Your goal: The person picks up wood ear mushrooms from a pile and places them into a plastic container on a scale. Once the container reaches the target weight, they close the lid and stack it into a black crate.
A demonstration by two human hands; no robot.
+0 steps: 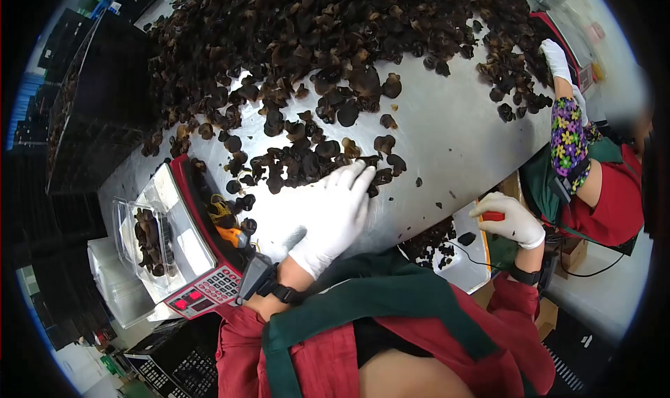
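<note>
My left hand (338,213), in a white glove, lies over the near edge of some loose wood ear mushrooms (289,162) on the metal table. Its fingers are stretched out and their tips touch the mushrooms. My right hand (513,220), also gloved in white, is closed around a small red-handled tool (493,216) beyond the table's front edge. The working end of that tool cannot be made out. Below and left of this hand is a white container (477,262) with dark mushroom pieces inside.
A large mushroom heap (300,35) covers the far table (447,133). At left, a red scale (199,213) carries a clear box of mushrooms (150,241). An orange-handled tool (232,236) lies beside it. At right, a co-worker's gloved hand (556,58) touches the heap's edge.
</note>
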